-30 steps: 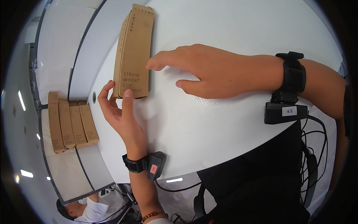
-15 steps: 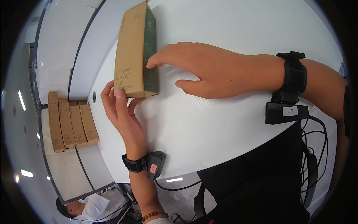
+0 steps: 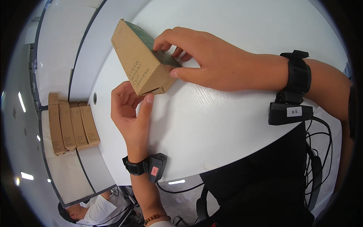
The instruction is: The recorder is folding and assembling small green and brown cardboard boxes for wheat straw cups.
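A long brown cardboard box with a green side is held tilted above the white table, its far end pointing up and left. My right hand grips it from the right, with curled fingers on the green side and the thumb at the near end's corner. At the near lower corner, my left hand is bent around the box, its thumb tip against the end flap. A narrow dark gap shows along that flap. Some left fingertips are hidden behind the box, and its contents cannot be seen.
Several similar brown boxes stand in a row at the left, by the partition panels. The white table curves along its near edge. Black cables hang at the right, and a seated person is at the lower left.
The box has turned, its far end swinging left and down and its near end moving right. My right fingers have closed onto it. The left thumb has shifted from its face to the end flap.
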Demonstrator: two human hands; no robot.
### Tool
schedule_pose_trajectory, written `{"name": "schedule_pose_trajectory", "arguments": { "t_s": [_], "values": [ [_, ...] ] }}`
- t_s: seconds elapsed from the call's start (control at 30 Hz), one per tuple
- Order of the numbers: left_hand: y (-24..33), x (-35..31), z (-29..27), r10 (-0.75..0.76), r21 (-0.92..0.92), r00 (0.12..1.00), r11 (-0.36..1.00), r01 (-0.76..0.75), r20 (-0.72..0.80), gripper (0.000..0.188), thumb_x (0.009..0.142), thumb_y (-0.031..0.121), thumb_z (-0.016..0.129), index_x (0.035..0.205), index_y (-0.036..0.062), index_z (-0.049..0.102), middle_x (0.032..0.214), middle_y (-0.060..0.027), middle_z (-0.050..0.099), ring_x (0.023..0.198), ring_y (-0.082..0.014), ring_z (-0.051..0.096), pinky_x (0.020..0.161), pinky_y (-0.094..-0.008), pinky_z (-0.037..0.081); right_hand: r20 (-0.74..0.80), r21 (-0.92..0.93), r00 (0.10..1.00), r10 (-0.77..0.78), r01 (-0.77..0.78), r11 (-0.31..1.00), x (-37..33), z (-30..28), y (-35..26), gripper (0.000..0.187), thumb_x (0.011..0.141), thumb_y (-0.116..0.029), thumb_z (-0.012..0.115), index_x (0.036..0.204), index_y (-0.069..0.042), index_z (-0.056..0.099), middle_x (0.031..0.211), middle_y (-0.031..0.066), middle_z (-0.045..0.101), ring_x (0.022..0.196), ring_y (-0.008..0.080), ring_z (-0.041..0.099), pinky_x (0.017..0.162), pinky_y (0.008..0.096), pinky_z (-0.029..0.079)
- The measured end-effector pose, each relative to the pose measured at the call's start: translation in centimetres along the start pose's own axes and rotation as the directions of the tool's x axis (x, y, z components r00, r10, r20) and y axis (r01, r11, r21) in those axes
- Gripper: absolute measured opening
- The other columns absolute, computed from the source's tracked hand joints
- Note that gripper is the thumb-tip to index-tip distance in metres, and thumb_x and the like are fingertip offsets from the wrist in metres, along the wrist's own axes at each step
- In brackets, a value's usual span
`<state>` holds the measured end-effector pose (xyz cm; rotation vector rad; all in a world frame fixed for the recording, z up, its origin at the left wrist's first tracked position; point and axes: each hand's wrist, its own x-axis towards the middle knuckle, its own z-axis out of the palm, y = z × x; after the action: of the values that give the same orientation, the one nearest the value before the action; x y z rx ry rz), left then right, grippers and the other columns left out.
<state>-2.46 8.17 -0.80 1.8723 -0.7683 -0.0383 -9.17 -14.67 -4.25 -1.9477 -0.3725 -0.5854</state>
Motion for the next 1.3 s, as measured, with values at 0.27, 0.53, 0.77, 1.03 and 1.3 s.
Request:
{"name": "schedule_pose_trajectory", "arguments": {
  "t_s": [0.27, 0.53, 0.77, 1.03, 1.3],
  "values": [
    [-0.49, -0.14, -0.17, 0.015, 0.005, 1.0, 1.0, -0.015, -0.005, 0.037, 0.086, 0.001, 0.077, 0.116, -0.0008, 0.054, 0.11, -0.0134, 0.069, 0.101, -0.0196, 0.069, 0.091, -0.0326, 0.054, 0.063, 0.011, 0.997, 0.048, -0.049, 0.999, 0.23, -0.44, -0.11, 0.037, 0.088, -0.007, 0.065, 0.122, -0.003, 0.051, 0.12, 0.0136, 0.058, 0.103, 0.0269, 0.063, 0.091, 0.0388, 0.055],
    [-0.33, -0.87, 0.01, 0.042, 0.003, 0.999, 0.999, -0.042, 0.012, 0.016, 0.087, -0.003, 0.075, 0.095, -0.0027, 0.062, 0.092, -0.0057, 0.067, 0.09, -0.0132, 0.065, 0.088, -0.029, 0.052, 0.032, 0.049, 0.999, -0.013, 0.011, 0.999, 0.33, -0.41, 0.23, 0.023, 0.083, -0.01, 0.066, 0.097, -0.003, 0.05, 0.093, 0.0166, 0.061, 0.086, 0.0309, 0.06, 0.074, 0.0421, 0.048],
    [-0.68, -0.69, 0.23, 0.074, -0.019, 0.997, 0.997, -0.073, 0.017, 0.014, 0.087, -0.004, 0.075, 0.094, -0.003, 0.063, 0.09, -0.0042, 0.065, 0.088, -0.0119, 0.063, 0.089, -0.0298, 0.052, 0.036, 0.027, 0.998, -0.051, 0.05, 0.998, 0.38, -0.3, 0.5, 0.019, 0.081, -0.01, 0.066, 0.084, -0.004, 0.048, 0.083, 0.0123, 0.056, 0.076, 0.0274, 0.055, 0.068, 0.0396, 0.044],
    [-0.59, -0.65, 0.39, 0.038, -0.02, 0.999, 0.999, -0.038, 0.022, 0.014, 0.088, -0.003, 0.074, 0.095, -0.003, 0.062, 0.09, -0.0036, 0.064, 0.087, -0.0115, 0.062, 0.088, -0.0296, 0.053, 0.036, 0.06, 0.998, -0.05, 0.048, 0.997, 0.42, -0.31, 0.45, 0.017, 0.078, -0.007, 0.064, 0.079, -0.004, 0.048, 0.079, 0.0112, 0.055, 0.076, 0.0265, 0.054, 0.068, 0.0388, 0.044],
    [-0.76, -0.53, 0.34, 0.07, -0.038, 0.995, 0.997, -0.067, 0.065, 0.018, 0.088, -0.005, 0.072, 0.097, 0.0002, 0.057, 0.094, -0.0036, 0.062, 0.092, -0.0126, 0.06, 0.092, -0.0317, 0.051, 0.039, 0.074, 0.999, -0.027, 0.024, 0.997, 0.41, -0.32, 0.36, 0.012, 0.079, 0.0, 0.06, 0.079, -0.003, 0.048, 0.072, 0.0123, 0.059, 0.067, 0.0262, 0.057, 0.063, 0.037, 0.045]
  ]
}}
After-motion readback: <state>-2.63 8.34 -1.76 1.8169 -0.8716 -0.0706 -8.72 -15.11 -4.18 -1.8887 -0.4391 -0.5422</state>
